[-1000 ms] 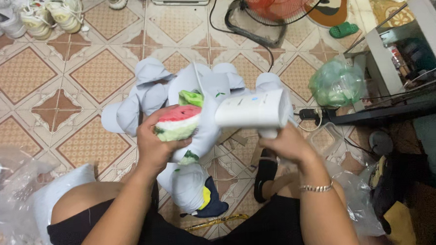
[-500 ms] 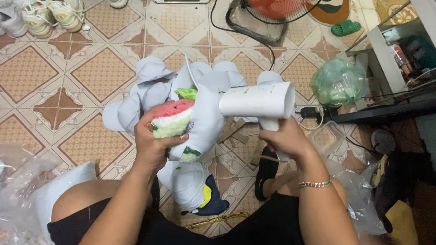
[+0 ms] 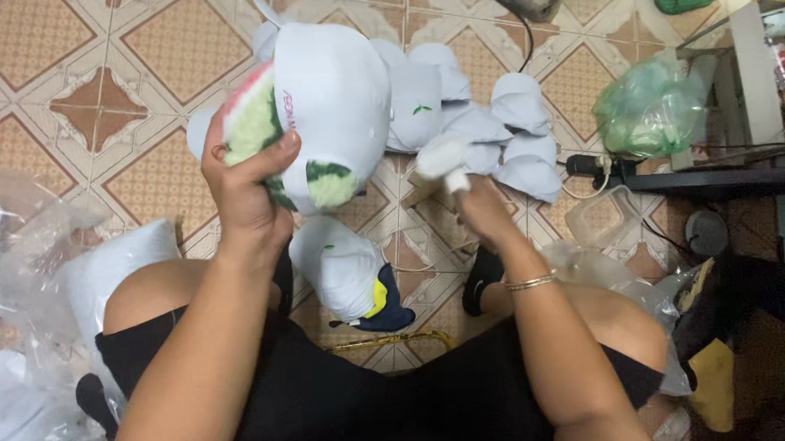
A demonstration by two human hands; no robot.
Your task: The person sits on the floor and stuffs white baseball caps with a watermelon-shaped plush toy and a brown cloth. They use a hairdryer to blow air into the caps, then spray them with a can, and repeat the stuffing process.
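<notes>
White caps (image 3: 494, 119) lie heaped on the tiled floor (image 3: 69, 93) ahead of the knees, and a tied green plastic bag (image 3: 648, 108) with unclear contents sits near the right edge. Left hand (image 3: 246, 192) grips a white cap with watermelon trim (image 3: 326, 109) raised above the heap, crown pointing away. Right hand (image 3: 480, 212) is closed around a white tool (image 3: 443, 156), blurred.

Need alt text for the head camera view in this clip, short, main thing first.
Seen from above, a seated person's left hand grips a white cap stretched over a watermelon-patterned foam form, while the right hand holds a blurred white tool. More white caps lie piled on the patterned tile floor ahead, one between the knees.
</notes>
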